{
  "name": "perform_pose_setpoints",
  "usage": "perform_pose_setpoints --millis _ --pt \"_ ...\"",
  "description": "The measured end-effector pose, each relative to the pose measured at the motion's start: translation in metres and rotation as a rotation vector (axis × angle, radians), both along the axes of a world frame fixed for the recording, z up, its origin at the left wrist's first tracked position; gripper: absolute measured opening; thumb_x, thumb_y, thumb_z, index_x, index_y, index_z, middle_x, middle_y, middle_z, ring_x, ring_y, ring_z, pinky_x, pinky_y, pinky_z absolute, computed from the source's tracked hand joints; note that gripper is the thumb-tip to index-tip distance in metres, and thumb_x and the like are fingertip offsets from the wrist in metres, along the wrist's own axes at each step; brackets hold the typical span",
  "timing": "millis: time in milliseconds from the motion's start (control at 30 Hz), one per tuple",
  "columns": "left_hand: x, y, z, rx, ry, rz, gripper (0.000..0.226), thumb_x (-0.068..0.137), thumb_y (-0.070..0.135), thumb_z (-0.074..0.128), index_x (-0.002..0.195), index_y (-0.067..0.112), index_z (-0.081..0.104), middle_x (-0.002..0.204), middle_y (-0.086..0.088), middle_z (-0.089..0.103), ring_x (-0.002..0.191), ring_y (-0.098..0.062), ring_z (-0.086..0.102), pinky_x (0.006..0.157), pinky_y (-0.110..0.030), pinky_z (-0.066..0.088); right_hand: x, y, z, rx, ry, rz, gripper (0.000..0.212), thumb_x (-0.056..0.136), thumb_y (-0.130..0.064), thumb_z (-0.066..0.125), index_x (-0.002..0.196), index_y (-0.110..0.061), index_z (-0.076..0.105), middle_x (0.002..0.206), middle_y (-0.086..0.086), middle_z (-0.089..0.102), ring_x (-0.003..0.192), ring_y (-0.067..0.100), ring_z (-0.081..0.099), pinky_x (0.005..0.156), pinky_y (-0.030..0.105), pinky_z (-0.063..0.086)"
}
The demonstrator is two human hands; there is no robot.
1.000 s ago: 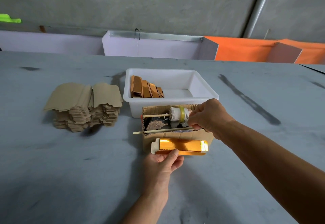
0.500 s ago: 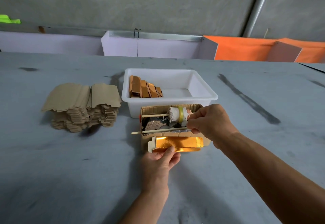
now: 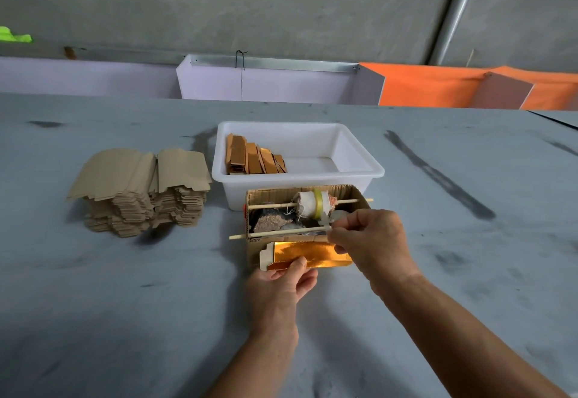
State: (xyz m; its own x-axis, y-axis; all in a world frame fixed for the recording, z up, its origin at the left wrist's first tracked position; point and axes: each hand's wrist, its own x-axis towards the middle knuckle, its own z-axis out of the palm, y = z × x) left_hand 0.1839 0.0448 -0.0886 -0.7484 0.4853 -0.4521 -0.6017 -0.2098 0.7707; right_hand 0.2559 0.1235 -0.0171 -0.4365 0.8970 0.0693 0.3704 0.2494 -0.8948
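— What does the person have at the far left?
— A stack (image 3: 140, 191) of flat card blanks on the table (image 3: 125, 304), well apart from both hands.

— Next along?
— A white tub (image 3: 356, 153), with folded gold boxes (image 3: 255, 160) leaning at its left end. Just in front of it stands an open carton (image 3: 270, 195). A rear stick (image 3: 272, 206) across it carries a roll (image 3: 312, 204), and a near stick (image 3: 275, 234) crosses its front edge.

— Where is the gold box (image 3: 309, 254)?
— Lying lengthwise against the carton's near face. The left hand (image 3: 281, 288) holds it from below, with the thumb pressed on its lower front edge and the fingers curled beneath.

— And the right hand (image 3: 372, 241)?
— Just right of the gold box, up at the near stick. Thumb and forefinger are pinched together on a small pale piece (image 3: 328, 226) there. What it is cannot be told.
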Motion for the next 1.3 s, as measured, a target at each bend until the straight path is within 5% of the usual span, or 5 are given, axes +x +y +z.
perform_pose_setpoints --millis 300,533,1300 --pt "0.0 -0.001 -0.001 -0.016 0.007 0.007 0.023 0.076 -0.002 0.072 0.094 -0.009 0.059 0.075 -0.019 0.071 0.063 -0.027 0.071 0.049 -0.025 0.055 0.006 -0.007 -0.008 -0.044 0.063 -0.024 0.031 0.073 0.002 0.069 0.049 -0.016 0.063 0.047 -0.004 0.061 0.052 0.011 0.06 0.046 0.019 0.047" --pt "0.001 -0.001 -0.001 0.0 0.017 -0.001 0.02 0.076 -0.002 0.072 0.091 -0.006 0.06 0.066 -0.013 0.071 0.062 -0.026 0.071 0.048 -0.024 0.054 0.01 -0.008 -0.01 -0.079 0.096 -0.018 0.027 0.074 0.001 0.071 0.054 -0.017 0.065 0.051 -0.005 0.062 0.053 0.01 0.06 0.041 0.01 0.038" --pt "0.0 -0.001 -0.006 -0.034 0.038 -0.022 0.028 0.077 0.001 0.073 0.1 -0.008 0.061 0.085 -0.019 0.071 0.066 -0.026 0.072 0.054 -0.027 0.057 0.013 -0.01 -0.016 -0.089 0.114 -0.003 0.03 0.075 -0.003 0.073 0.052 -0.019 0.064 0.047 -0.006 0.061 0.047 0.005 0.058 0.041 0.009 0.038"
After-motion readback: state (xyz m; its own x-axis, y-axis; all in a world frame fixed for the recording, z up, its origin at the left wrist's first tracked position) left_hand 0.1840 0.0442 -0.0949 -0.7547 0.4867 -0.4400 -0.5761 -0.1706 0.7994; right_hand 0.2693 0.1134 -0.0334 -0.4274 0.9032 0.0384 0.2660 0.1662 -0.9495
